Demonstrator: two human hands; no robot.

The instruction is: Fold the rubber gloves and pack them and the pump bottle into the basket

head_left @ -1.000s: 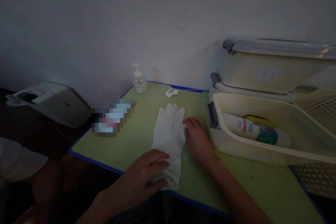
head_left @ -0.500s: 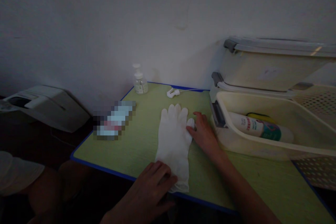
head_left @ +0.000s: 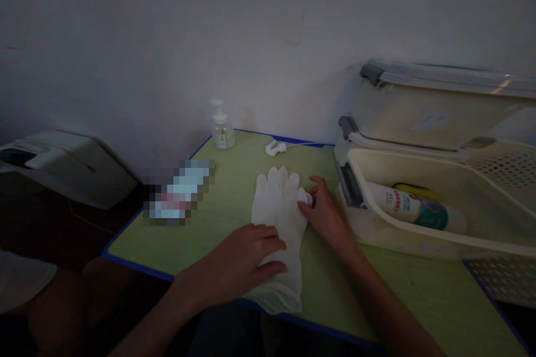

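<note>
A white rubber glove lies flat on the green table, fingers pointing towards the wall. My left hand rests palm down on the glove's wrist end, fingers stretched out. My right hand is at the glove's right edge and pinches the glove's thumb between its fingertips.
A cream plastic bin with a white bottle in it stands right of my right hand, a lidded box behind it. A pump bottle and a small white clip sit near the wall. A white device is left of the table.
My left hand has slid forward from the table's front edge onto the glove's wrist part. My right hand stays at the glove's thumb.
</note>
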